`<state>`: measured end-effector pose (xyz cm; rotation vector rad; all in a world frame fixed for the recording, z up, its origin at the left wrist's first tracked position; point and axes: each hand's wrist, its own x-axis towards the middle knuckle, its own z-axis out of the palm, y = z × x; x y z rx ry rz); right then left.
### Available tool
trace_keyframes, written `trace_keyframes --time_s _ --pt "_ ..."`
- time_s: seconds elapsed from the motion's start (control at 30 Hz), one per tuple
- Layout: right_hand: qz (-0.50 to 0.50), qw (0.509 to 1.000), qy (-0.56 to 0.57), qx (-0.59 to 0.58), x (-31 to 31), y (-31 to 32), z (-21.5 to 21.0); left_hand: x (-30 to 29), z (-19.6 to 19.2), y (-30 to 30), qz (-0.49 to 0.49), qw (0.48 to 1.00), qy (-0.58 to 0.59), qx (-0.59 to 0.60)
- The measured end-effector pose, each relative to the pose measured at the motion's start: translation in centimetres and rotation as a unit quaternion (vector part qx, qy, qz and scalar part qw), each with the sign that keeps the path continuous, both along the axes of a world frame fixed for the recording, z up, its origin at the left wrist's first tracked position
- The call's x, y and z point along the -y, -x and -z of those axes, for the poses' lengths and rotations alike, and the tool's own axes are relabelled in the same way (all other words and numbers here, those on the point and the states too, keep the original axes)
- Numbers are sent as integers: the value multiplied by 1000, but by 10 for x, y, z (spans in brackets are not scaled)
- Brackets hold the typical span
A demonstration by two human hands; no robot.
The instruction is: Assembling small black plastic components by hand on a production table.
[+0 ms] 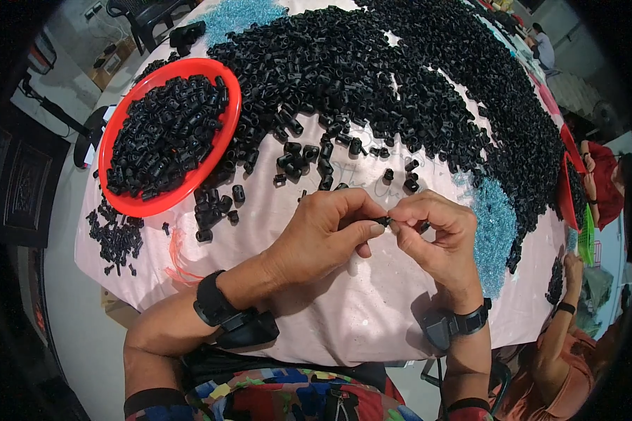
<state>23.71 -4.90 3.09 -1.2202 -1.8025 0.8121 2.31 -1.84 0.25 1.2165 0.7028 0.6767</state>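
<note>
Table point(344, 316) first: a round table under pale pink cloth carries everything, and I take the shallow round red plastic tray point(226, 133) as my landmark. To the right of that tray a great heap of small black plastic tube-shaped pieces point(414, 77) sweeps in an arc across the cloth. The tray itself is filled with more of the same black pieces. Loose turquoise shreds lie in a patch point(495, 228) far right of the tray, beside my right hand. Below and to the right of the tray, my left hand point(316, 238) and right hand point(435, 242) meet over bare cloth. Both hands are closed to a pinch, thumb and fingertips together, gripping one small black plastic piece point(383, 221) between them, held just above the cloth.
</note>
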Motion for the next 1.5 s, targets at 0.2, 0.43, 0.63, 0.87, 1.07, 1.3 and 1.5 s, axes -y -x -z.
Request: trace_keyframes --time_s 0.2,0.43,0.63,0.87,1.07,1.3,1.5 --pt "-1 996 59 -63 1 -1 0 1 -2 0 -1 1000 22 17" --pt "-19 1000 18 -2 2 0 -2 4 -1 -2 -29 999 -31 6" --pt "-9 1000 17 -15 3 3 0 10 -8 -5 -46 999 -7 -22" --pt "22 1000 16 14 4 1 3 13 -8 -11 -61 997 38 -31" --pt "28 994 -73 71 3 8 0 12 -2 -14 -66 996 51 -9" --pt "-29 981 -136 135 2 12 -10 6 0 -8 -40 996 73 5" --pt "-13 975 -154 161 5 11 -4 3 -3 -8 -22 997 80 3"
